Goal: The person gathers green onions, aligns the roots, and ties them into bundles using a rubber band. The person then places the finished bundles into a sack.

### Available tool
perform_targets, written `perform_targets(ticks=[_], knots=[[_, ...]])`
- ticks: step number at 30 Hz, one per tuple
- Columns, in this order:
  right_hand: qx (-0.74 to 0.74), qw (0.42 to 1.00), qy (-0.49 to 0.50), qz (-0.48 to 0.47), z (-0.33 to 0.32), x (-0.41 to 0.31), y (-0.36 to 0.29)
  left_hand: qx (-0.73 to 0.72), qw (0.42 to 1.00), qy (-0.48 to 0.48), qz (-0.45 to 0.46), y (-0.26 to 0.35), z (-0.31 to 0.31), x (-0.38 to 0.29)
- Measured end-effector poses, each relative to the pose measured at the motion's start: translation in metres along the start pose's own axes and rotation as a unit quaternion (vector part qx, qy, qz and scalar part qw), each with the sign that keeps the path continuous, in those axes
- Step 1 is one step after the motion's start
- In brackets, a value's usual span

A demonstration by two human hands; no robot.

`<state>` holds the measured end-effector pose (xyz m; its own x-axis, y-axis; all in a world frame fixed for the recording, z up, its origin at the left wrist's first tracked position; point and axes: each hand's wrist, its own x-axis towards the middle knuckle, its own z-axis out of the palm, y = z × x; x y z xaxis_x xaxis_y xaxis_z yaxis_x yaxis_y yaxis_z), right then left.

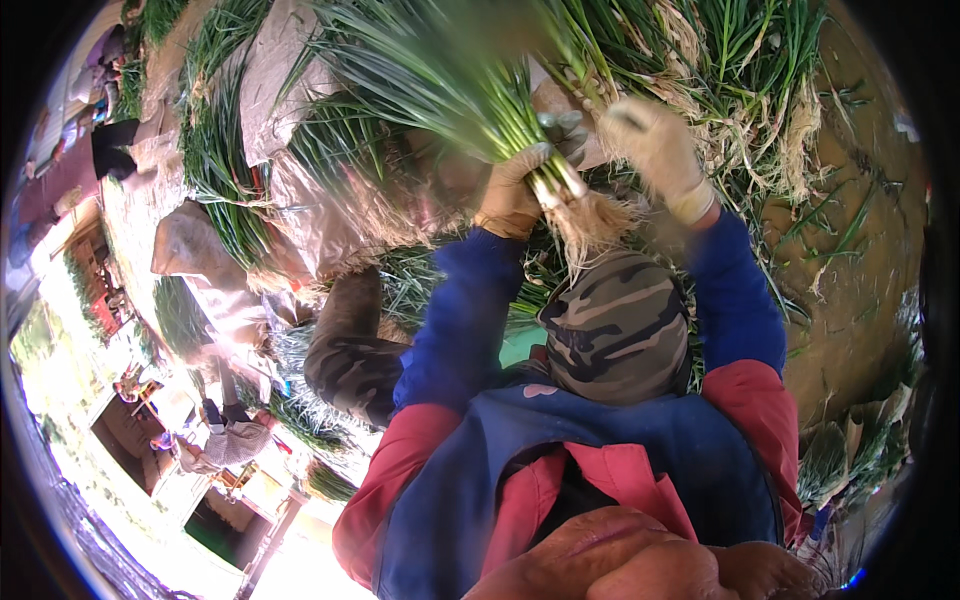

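My left hand, in a tan work glove, grips a bunch of green onions by the white stems. Its long leaves fan to the upper left, and pale stringy roots hang past the hand over my camouflage-clad knee. Just right of the bunch is my gloved right hand, raised and blurred, with its fingers bent close to the stalks of more green onions. Whether it holds any of them cannot be told.
Heaps of green onions with roots lie at the upper right beside wet brown ground. Tied bundles and pale plastic sheets are at the left. Other people are farther off at the far left, one in a grey top.
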<state>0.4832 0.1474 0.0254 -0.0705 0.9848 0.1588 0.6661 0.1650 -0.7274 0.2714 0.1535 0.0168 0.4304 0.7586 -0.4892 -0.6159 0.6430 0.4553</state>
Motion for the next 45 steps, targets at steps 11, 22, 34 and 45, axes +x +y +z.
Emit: perform_targets(ticks=[11, 22, 34, 45], knots=[[0.218, 0.974, -0.039, 0.042, 0.044, -0.008, -0.005, -0.076, 0.994, -0.048, -0.056, -0.005, -0.002, -0.01], [-0.183, 0.983, 0.016, 0.01, 0.066, 0.02, 0.04, -0.134, 0.954, -0.267, -0.027, 0.034, 0.019, -0.035], [0.246, 0.954, -0.123, 0.118, 0.014, -0.028, -0.04, 0.01, 0.999, 0.01, -0.047, -0.003, -0.021, -0.007], [-0.31, 0.8, -0.503, 0.102, -0.01, -0.148, 0.1, -0.163, 0.979, -0.122, -0.004, 0.012, -0.012, -0.014]])
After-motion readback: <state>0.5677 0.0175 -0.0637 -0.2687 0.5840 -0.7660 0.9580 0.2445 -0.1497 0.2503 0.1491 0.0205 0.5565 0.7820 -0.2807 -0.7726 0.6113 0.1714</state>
